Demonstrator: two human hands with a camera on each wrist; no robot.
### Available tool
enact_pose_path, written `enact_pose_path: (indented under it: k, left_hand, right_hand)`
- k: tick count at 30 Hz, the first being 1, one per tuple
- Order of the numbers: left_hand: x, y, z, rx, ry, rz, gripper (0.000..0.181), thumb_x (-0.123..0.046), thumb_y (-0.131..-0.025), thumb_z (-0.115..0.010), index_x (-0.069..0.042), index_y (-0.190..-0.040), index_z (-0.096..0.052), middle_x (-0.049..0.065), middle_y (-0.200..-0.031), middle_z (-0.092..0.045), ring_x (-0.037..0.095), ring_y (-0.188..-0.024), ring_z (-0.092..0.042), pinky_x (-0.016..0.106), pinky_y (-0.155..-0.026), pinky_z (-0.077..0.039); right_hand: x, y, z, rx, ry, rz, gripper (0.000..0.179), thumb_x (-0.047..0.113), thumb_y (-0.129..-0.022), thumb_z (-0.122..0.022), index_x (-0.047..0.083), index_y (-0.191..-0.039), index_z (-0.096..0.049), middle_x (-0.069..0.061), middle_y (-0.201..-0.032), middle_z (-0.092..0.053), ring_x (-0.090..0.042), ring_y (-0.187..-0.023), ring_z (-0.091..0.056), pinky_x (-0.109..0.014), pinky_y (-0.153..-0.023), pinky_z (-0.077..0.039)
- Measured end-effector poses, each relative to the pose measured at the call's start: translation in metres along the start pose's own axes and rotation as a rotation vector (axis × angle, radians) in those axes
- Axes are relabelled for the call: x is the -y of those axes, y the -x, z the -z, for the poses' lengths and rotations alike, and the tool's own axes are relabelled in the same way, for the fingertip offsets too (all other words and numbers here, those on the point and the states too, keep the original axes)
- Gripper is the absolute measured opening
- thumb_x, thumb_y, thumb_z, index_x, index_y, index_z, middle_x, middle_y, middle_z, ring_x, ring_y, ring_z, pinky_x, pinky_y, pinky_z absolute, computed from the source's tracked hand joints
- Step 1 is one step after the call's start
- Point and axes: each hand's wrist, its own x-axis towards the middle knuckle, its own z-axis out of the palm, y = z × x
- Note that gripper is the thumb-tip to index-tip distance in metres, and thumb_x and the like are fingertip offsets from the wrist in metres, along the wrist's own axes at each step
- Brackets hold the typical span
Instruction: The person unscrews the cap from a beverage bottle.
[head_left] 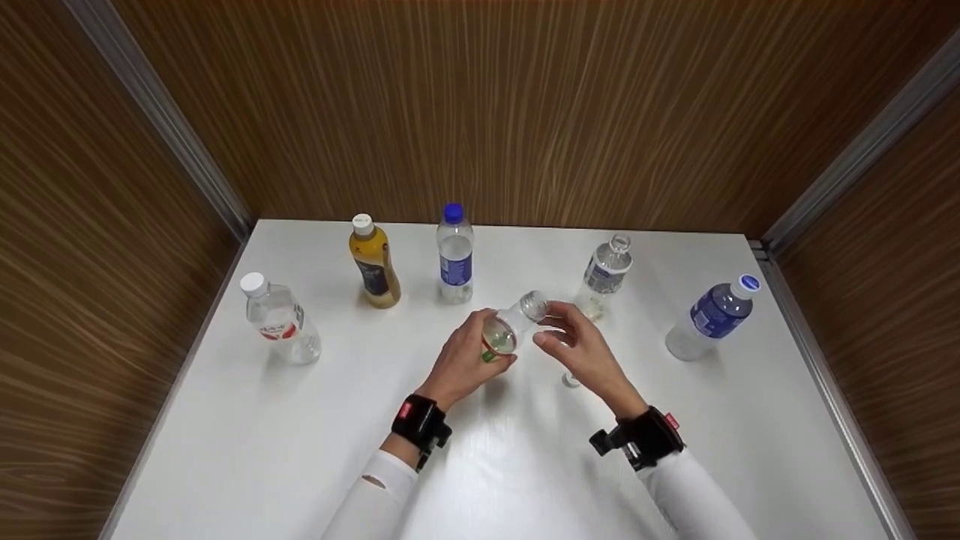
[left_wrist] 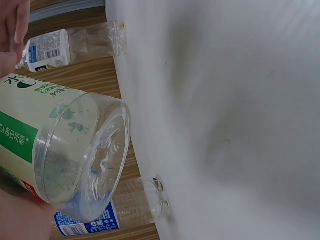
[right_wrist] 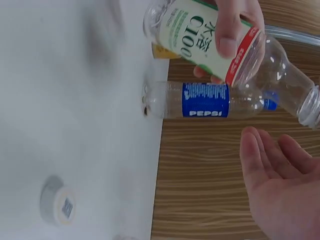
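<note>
My left hand point(head_left: 472, 352) grips a clear plastic bottle point(right_wrist: 200, 42) round its pale label, which carries green and red bands and "C100". The bottle is tilted above the table, its uncapped, threaded mouth point(head_left: 534, 304) leaning toward the right hand. Close beside that neck, my right hand point(head_left: 581, 349) has its fingers loosely bent, with nothing in its grasp; in the right wrist view the palm point(right_wrist: 290, 195) is seen apart from the bottle. A white cap point(head_left: 571, 379) lies on the table below the right hand, also visible in the right wrist view.
On the white table point(head_left: 225, 435) stand a red-and-white-labelled bottle point(head_left: 281, 326), a yellow-brown bottle point(head_left: 375, 266), a blue-capped Pepsi bottle point(head_left: 456, 262), an uncapped bottle point(head_left: 607, 270) and a blue-labelled bottle point(head_left: 712, 315). Wood-grain panels point(head_left: 495, 112) enclose the back and sides.
</note>
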Motion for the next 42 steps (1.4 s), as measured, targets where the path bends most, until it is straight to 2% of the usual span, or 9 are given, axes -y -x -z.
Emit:
enact_pose_path:
  k: [3, 6, 11, 19, 22, 24, 29, 35, 42]
  left_hand:
    - [-0.002, 0.0, -0.002, 0.009, 0.004, -0.001, 0.075, -0.026, -0.083, -0.089, -0.003, -0.141, -0.047, 0.013, -0.131, -0.061, 0.027, -0.118, -0.061, 0.044, -0.1, -0.051]
    - [-0.003, -0.002, -0.003, 0.012, 0.012, -0.014, 0.074, -0.026, -0.084, -0.088, -0.004, -0.141, -0.047, 0.013, -0.131, -0.06, 0.026, -0.117, -0.061, 0.043, -0.1, -0.051]
    - [-0.003, -0.003, -0.004, 0.006, 0.022, -0.026, 0.073, -0.026, -0.084, -0.088, -0.004, -0.14, -0.047, 0.011, -0.129, -0.061, 0.025, -0.116, -0.061, 0.042, -0.099, -0.051]
    - [-0.001, -0.003, -0.005, -0.002, -0.005, -0.015, 0.076, -0.027, -0.081, -0.09, -0.005, -0.14, -0.048, 0.011, -0.128, -0.061, 0.024, -0.115, -0.062, 0.043, -0.099, -0.051]
    - [0.0, -0.002, -0.003, -0.002, -0.025, 0.014, 0.087, -0.033, -0.078, -0.092, -0.005, -0.146, -0.045, 0.011, -0.134, -0.059, 0.025, -0.118, -0.06, 0.048, -0.102, -0.048]
    - [0.001, -0.001, 0.001, 0.011, -0.041, 0.056, 0.096, -0.037, -0.076, -0.093, -0.006, -0.151, -0.041, 0.011, -0.141, -0.056, 0.026, -0.124, -0.057, 0.051, -0.105, -0.045]
    - [0.007, 0.002, 0.019, 0.024, -0.086, 0.141, 0.104, -0.035, -0.076, -0.094, -0.008, -0.157, -0.035, 0.013, -0.153, -0.047, 0.03, -0.137, -0.048, 0.054, -0.112, -0.038]
    - [0.024, 0.015, 0.039, 0.012, -0.16, 0.132, 0.097, -0.035, -0.079, -0.091, -0.006, -0.155, -0.039, 0.015, -0.15, -0.048, 0.032, -0.136, -0.049, 0.053, -0.111, -0.039]
    - [0.046, 0.039, 0.046, 0.001, -0.188, 0.151, 0.091, -0.034, -0.08, -0.09, -0.006, -0.153, -0.042, 0.014, -0.144, -0.052, 0.031, -0.131, -0.053, 0.053, -0.107, -0.041]
  right_hand:
    - [0.001, -0.005, -0.011, -0.013, -0.135, -0.03, 0.053, -0.003, -0.095, -0.07, -0.01, -0.141, -0.047, -0.024, -0.141, -0.056, -0.037, -0.133, -0.056, -0.032, -0.102, -0.051]
    - [0.0, -0.01, -0.019, -0.028, -0.182, -0.033, 0.053, -0.004, -0.094, -0.071, -0.009, -0.142, -0.048, -0.024, -0.14, -0.057, -0.036, -0.133, -0.056, -0.032, -0.103, -0.051]
    - [-0.004, -0.016, -0.028, -0.038, -0.132, 0.012, 0.05, -0.002, -0.094, -0.072, -0.007, -0.14, -0.052, -0.026, -0.138, -0.058, -0.037, -0.13, -0.057, -0.035, -0.106, -0.049]
    - [-0.003, -0.018, -0.034, -0.055, -0.093, 0.019, 0.04, 0.003, -0.096, -0.071, -0.006, -0.133, -0.057, -0.022, -0.131, -0.065, -0.036, -0.125, -0.061, -0.035, -0.103, -0.051]
    - [-0.002, -0.02, -0.032, -0.058, -0.091, 0.019, 0.038, 0.005, -0.097, -0.071, -0.007, -0.131, -0.057, -0.022, -0.129, -0.064, -0.036, -0.125, -0.061, -0.033, -0.1, -0.053]
    - [-0.001, -0.022, -0.027, -0.07, -0.077, 0.021, 0.038, 0.006, -0.098, -0.071, -0.007, -0.131, -0.057, -0.023, -0.129, -0.064, -0.036, -0.125, -0.061, -0.033, -0.1, -0.053]
    - [0.002, -0.033, -0.004, -0.147, 0.028, 0.038, 0.041, 0.009, -0.098, -0.072, -0.006, -0.133, -0.056, -0.023, -0.13, -0.064, -0.036, -0.125, -0.061, -0.041, -0.103, -0.052]
    - [0.008, -0.056, 0.013, -0.197, 0.179, 0.06, 0.045, 0.015, -0.097, -0.074, -0.006, -0.132, -0.055, -0.023, -0.127, -0.064, -0.036, -0.123, -0.062, -0.048, -0.105, -0.05]
    - [0.001, -0.08, 0.02, -0.257, 0.353, 0.082, 0.046, 0.023, -0.097, -0.073, -0.005, -0.13, -0.057, -0.02, -0.121, -0.064, -0.035, -0.119, -0.062, -0.049, -0.104, -0.05]
